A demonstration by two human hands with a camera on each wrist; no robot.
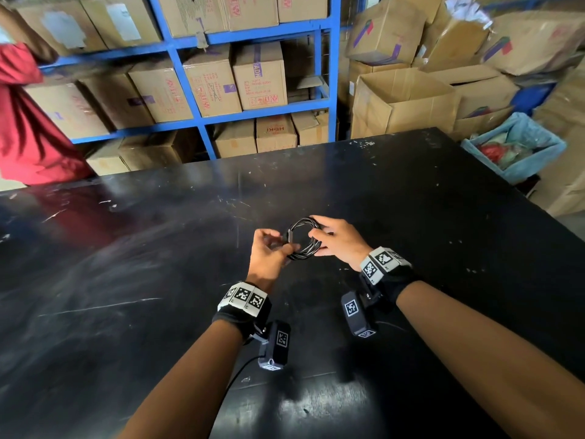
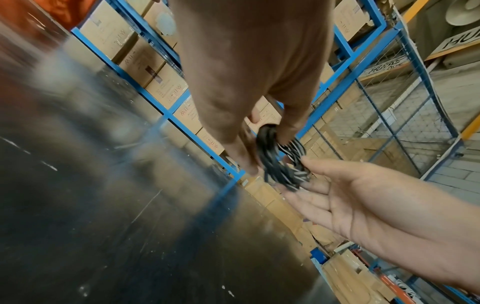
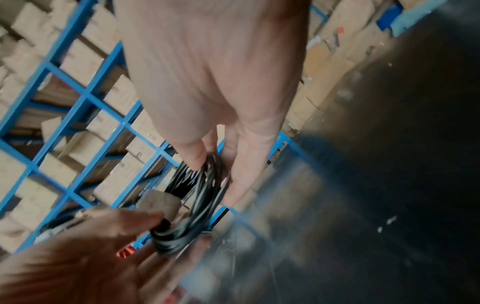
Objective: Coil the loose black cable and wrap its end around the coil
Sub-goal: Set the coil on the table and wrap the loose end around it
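Observation:
The black cable (image 1: 300,239) is wound into a small coil and held above the black table (image 1: 158,280). My left hand (image 1: 285,247) pinches the coil's near-left side between thumb and fingers. In the left wrist view the left hand (image 2: 270,133) grips a dark bunch of strands at the top of the coil (image 2: 283,166). My right hand (image 1: 316,236) holds the coil's right side. In the right wrist view the coil (image 3: 202,185) runs between the right hand's thumb and fingers (image 3: 246,164). The cable's loose end is not distinguishable.
Blue shelving (image 1: 190,99) stacked with cardboard boxes stands behind the table. An open cardboard box (image 1: 402,99) and a blue-lined bin (image 1: 512,147) sit at the back right. A person in a red top (image 1: 22,128) stands at the far left.

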